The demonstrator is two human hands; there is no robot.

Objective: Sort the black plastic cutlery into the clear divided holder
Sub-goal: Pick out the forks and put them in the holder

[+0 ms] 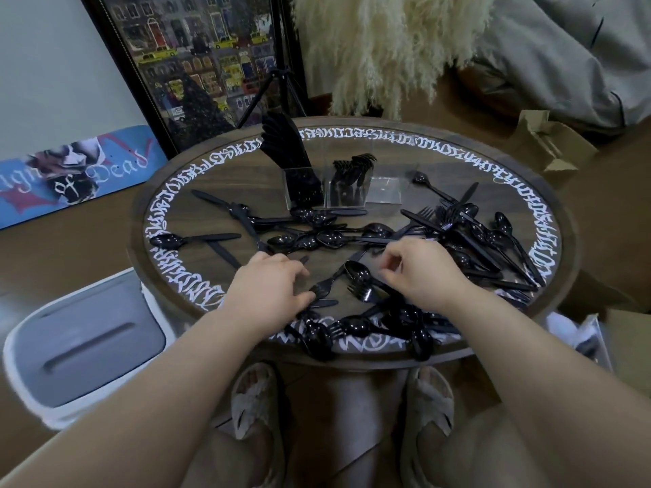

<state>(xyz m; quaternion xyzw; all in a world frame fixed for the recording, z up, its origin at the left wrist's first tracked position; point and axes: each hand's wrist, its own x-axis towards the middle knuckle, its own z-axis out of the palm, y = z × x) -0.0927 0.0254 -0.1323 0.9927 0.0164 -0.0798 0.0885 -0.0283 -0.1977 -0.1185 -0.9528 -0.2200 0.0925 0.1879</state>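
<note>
The left hand lies palm-down near the front of the round counter, its fingers curled onto a black fork whose tines sit right at the fingertips; it looks like a pinch on the fork, though the exact contact is partly hidden by the knuckles. The fork's long axis runs from the tines by that hand up and to the right, toward the counter's middle. The right hand hovers just beside it, fingers loosely curled with thumb and forefinger close together over a spoon, and I cannot tell whether it has hold of anything. Between and below the 2 hands a loose heap of black cutlery spreads to the near rim, and more lies scattered across the middle and piled at the right side. Straight ahead of both hands, past the scatter, stands the clear divided holder with 3 compartments: the left 1 packed with upright pieces that look like knives, the middle 1 holding forks, the right 1 seemingly bare. By my reading, the fork belongs in the middle compartment, which lies forward and slightly right of the left hand, so either arm could reach it; much sorting remains.
</note>
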